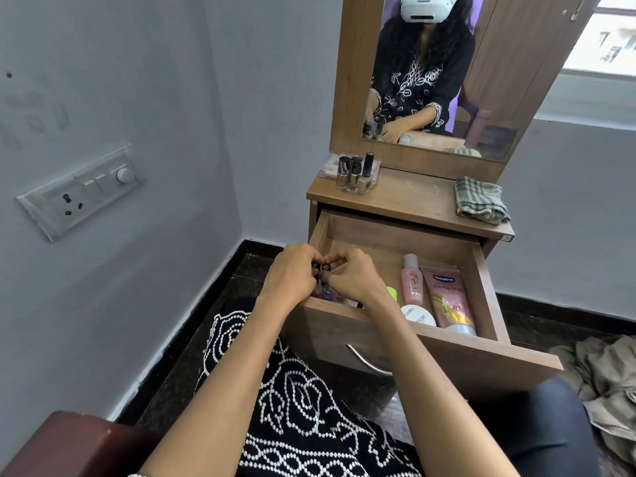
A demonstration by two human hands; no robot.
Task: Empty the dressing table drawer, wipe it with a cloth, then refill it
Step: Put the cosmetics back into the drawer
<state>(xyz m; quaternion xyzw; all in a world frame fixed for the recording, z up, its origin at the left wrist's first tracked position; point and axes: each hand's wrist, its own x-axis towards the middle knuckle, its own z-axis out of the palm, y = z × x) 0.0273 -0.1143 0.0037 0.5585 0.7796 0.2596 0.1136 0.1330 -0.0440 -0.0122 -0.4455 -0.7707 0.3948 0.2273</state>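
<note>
Small wooden dressing table (406, 201) set in a corner of pale blue walls, at about 1 o'clock. Dark shiny floor (220, 304) below. Tall mirror (437, 80) on top, with a person in a black and white top seen in it. Window (612, 39) at 2 o'clock. Switch board (82, 191) on the left wall at 9 o'clock.

Drawer (447, 352) pulled wide open, near the middle, with a curved metal handle (368, 361) under its front. Both hands over the drawer's left end. Left hand (292, 273) and right hand (351, 277) side by side, fingers curled, pinching little black caps (82, 191) of nail polish bottles between them. Can't tell how many bottles are held. More small bottles (327, 294) below the hands, partly hidden, too hard to count.

In the drawer's right half, at 3 o'clock from the hands: one pink bottle (413, 284), one pink tube (447, 301), one round white jar (418, 316), and a bit of something bright green (392, 293) peeking out by the right wrist.

On the table top: three nail polish bottles (356, 175) standing close at the left, in front of a clear flat box (330, 166). One folded checked cloth (480, 201) at the right end.

Heap of tan fabric (605, 380) on the floor at 4 o'clock. Dark red chair arm (69, 445) at 7 o'clock.
</note>
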